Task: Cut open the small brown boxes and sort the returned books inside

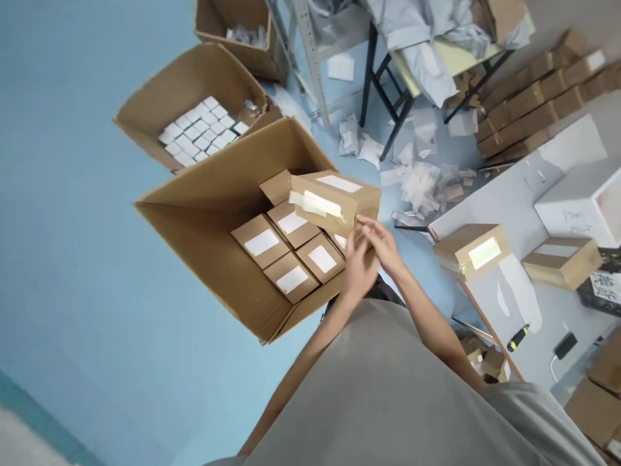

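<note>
A small brown cardboard box (pixel 317 206) with white labels and shiny tape sits tilted over the right side of a large open carton (pixel 194 223). A strip of tape juts from its far left corner. Both hands meet at the box's near right corner. My left hand (pixel 359 270) has its fingers curled against the box's near end. My right hand (pixel 382 244) is closed at the same corner, fingertips pressed close to the left ones. What exactly lies between the fingertips is partly hidden. Inside the carton, several similar labelled boxes (pixel 294 255) stand packed side by side.
Behind stands another open carton (pixel 160 97) filled with small white boxes (pixel 201 129). At right, a white table (pixel 524 310) bears two taped boxes, a yellow-black cutter (pixel 518 338) and a black adapter (pixel 565 345). Paper scraps (pixel 422 188) litter the floor near a folding-leg table.
</note>
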A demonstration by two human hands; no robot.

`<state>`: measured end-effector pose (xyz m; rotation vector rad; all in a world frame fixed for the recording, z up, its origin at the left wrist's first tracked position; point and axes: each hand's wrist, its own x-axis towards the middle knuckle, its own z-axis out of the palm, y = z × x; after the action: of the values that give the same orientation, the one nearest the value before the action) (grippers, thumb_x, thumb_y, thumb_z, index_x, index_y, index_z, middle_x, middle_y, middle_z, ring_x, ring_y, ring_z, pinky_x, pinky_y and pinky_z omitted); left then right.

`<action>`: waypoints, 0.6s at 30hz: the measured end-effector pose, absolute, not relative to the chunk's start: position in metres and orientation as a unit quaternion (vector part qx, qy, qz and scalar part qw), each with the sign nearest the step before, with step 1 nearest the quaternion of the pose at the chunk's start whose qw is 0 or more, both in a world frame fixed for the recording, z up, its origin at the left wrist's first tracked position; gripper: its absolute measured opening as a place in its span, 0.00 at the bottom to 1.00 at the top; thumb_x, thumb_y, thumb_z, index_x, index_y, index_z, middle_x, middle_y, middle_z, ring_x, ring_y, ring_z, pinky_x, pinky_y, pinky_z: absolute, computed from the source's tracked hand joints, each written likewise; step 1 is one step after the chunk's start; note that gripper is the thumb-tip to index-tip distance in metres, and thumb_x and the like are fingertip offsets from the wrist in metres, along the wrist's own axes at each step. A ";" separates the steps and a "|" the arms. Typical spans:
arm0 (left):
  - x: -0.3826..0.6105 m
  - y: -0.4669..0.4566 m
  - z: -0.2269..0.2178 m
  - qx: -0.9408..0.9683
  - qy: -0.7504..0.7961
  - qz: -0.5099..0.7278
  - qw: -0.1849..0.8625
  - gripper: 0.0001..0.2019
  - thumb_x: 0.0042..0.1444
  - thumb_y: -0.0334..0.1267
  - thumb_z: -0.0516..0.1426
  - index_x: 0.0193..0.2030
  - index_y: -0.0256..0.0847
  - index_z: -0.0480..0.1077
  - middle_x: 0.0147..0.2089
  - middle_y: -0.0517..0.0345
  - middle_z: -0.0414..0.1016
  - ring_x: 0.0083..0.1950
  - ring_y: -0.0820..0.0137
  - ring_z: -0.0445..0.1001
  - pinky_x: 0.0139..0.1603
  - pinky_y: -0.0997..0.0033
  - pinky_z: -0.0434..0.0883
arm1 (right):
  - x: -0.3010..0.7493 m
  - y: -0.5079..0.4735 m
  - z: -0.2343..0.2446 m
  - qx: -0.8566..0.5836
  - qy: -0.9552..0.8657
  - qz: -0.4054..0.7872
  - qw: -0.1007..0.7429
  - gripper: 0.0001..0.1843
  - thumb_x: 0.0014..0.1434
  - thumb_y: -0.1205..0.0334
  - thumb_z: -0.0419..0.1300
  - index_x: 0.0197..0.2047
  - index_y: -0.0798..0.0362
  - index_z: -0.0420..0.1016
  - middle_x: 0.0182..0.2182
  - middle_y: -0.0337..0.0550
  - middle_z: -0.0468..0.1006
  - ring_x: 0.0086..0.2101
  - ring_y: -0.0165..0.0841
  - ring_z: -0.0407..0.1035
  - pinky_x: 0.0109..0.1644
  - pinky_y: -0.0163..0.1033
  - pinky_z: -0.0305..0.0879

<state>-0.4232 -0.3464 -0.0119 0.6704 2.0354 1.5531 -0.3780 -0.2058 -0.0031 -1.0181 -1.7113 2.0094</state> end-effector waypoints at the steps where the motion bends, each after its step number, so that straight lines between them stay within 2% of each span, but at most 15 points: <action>1: -0.415 -0.334 -0.010 0.274 0.740 0.563 0.244 0.30 0.81 0.55 0.52 0.83 0.51 0.66 0.84 0.42 0.63 0.87 0.51 0.61 0.88 0.44 0.60 | -0.371 -0.198 0.000 -0.368 -0.597 0.693 0.167 0.34 0.67 0.29 0.70 0.64 0.43 0.85 0.70 0.46 0.82 0.75 0.48 0.68 0.86 0.58 0.56; 3: -0.417 -0.311 -0.022 0.228 0.772 0.552 0.215 0.31 0.81 0.54 0.52 0.85 0.47 0.62 0.84 0.38 0.64 0.88 0.51 0.59 0.89 0.43 0.58 | -0.365 -0.179 -0.005 -0.427 -0.582 0.666 0.189 0.41 0.65 0.27 0.70 0.71 0.43 0.80 0.76 0.46 0.76 0.79 0.48 0.63 0.87 0.59 0.54; 5: -0.437 -0.294 -0.048 0.122 0.827 0.512 0.197 0.36 0.79 0.53 0.56 0.86 0.38 0.58 0.87 0.32 0.58 0.90 0.47 0.53 0.91 0.40 0.51 | -0.368 -0.159 -0.021 -0.485 -0.562 0.645 0.180 0.49 0.64 0.25 0.69 0.79 0.42 0.73 0.83 0.44 0.65 0.83 0.48 0.53 0.88 0.61 0.48; 6: -0.449 -0.288 -0.062 0.075 0.848 0.482 0.205 0.39 0.76 0.51 0.60 0.86 0.32 0.57 0.88 0.27 0.55 0.91 0.44 0.50 0.91 0.39 0.48 | -0.373 -0.152 -0.031 -0.492 -0.562 0.647 0.155 0.53 0.64 0.25 0.69 0.81 0.45 0.69 0.85 0.46 0.60 0.84 0.47 0.51 0.89 0.59 0.46; 8: -0.467 -0.284 -0.089 0.045 0.856 0.447 0.257 0.40 0.75 0.48 0.61 0.85 0.26 0.57 0.87 0.24 0.57 0.90 0.44 0.53 0.90 0.43 0.50 | -0.384 -0.148 -0.050 -0.501 -0.560 0.651 0.106 0.58 0.62 0.27 0.72 0.83 0.53 0.65 0.85 0.54 0.57 0.84 0.48 0.50 0.89 0.56 0.44; 10: -0.473 -0.293 -0.106 0.039 0.854 0.431 0.289 0.34 0.76 0.45 0.59 0.81 0.25 0.63 0.83 0.24 0.64 0.88 0.45 0.60 0.89 0.45 0.54 | -0.392 -0.155 -0.066 -0.494 -0.560 0.660 0.077 0.60 0.60 0.28 0.74 0.83 0.56 0.66 0.84 0.58 0.60 0.83 0.49 0.54 0.88 0.56 0.47; 13: -0.465 -0.325 -0.119 0.034 0.860 0.433 0.267 0.28 0.77 0.43 0.56 0.76 0.27 0.70 0.79 0.26 0.70 0.84 0.48 0.66 0.87 0.49 0.59 | -0.398 -0.176 -0.084 -0.450 -0.565 0.689 0.070 0.57 0.59 0.28 0.76 0.79 0.54 0.72 0.79 0.58 0.70 0.80 0.50 0.62 0.86 0.57 0.54; 16: -0.465 -0.365 -0.126 0.000 0.870 0.448 0.205 0.26 0.77 0.44 0.55 0.74 0.32 0.71 0.76 0.30 0.74 0.81 0.52 0.71 0.85 0.52 0.62 | -0.406 -0.192 -0.100 -0.409 -0.575 0.707 0.048 0.54 0.58 0.28 0.77 0.76 0.53 0.76 0.77 0.60 0.74 0.78 0.51 0.66 0.85 0.58 0.57; 18: -0.479 -0.387 -0.132 -0.048 0.869 0.465 0.165 0.27 0.77 0.47 0.56 0.76 0.34 0.68 0.78 0.32 0.71 0.81 0.53 0.69 0.86 0.52 0.61 | -0.420 -0.199 -0.111 -0.400 -0.590 0.701 0.026 0.54 0.58 0.28 0.77 0.76 0.53 0.76 0.77 0.61 0.73 0.78 0.51 0.66 0.85 0.58 0.57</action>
<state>-0.4789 -0.3874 -0.1321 -0.1357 2.4757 1.3242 -0.4205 -0.1986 -0.1110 -1.2359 -1.8247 2.1660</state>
